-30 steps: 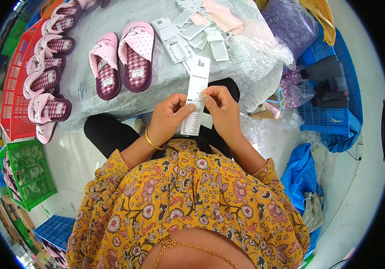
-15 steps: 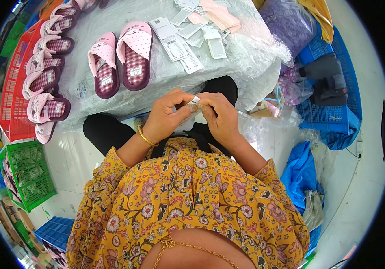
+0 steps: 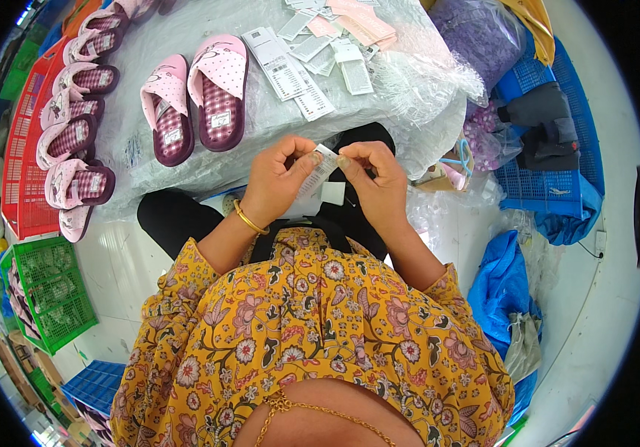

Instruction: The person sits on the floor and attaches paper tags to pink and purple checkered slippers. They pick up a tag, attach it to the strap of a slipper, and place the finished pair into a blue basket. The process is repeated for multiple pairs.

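Note:
In front of my lap, my left hand (image 3: 278,179) pinches a white printed paper tag (image 3: 315,179) between thumb and forefinger. My right hand (image 3: 376,176) is closed in a pinch at the tag's upper right edge. A small blank white card (image 3: 333,193) hangs just below, with a thin dark string beside it; what it is fixed to is hidden. Beyond my hands, a pair of pink slippers with dark plaid insoles, the left slipper (image 3: 166,112) and the right slipper (image 3: 218,93), lies on the plastic-wrapped table (image 3: 141,167).
More pink slippers (image 3: 79,184) line the table's left edge, by a red crate (image 3: 26,175). Printed label sheets (image 3: 283,71) and pink slips (image 3: 365,21) lie at the back. A green crate (image 3: 55,294) stands left; a blue crate (image 3: 584,138) holds dark items at right.
My hands have drawn slightly apart, and more of the tag shows between them. The small white card has come into sight below. The slippers on the table stay put.

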Demonstrator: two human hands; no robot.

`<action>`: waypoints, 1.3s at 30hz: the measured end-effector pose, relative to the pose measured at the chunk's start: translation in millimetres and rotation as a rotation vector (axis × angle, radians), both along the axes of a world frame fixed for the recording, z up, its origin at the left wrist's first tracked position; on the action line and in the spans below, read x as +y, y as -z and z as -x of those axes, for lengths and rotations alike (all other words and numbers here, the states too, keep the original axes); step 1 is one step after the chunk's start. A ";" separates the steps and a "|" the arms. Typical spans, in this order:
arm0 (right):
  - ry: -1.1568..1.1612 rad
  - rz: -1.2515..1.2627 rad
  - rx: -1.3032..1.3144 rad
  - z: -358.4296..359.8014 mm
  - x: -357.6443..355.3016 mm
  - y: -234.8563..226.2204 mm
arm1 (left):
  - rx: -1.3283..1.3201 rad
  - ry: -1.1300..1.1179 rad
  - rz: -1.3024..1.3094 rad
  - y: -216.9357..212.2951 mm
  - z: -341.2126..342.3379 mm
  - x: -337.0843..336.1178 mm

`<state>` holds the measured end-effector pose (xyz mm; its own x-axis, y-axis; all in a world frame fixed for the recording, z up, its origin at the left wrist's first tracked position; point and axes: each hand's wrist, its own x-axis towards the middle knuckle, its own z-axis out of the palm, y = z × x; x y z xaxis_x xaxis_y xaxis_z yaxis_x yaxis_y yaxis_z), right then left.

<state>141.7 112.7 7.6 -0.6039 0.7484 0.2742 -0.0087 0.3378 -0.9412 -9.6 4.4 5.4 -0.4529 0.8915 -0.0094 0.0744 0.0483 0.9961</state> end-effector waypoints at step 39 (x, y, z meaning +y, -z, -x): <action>-0.159 0.580 -0.104 0.3 -0.2 8.7 | 0.783 0.000 -0.332 -1.3 -6.4 5.5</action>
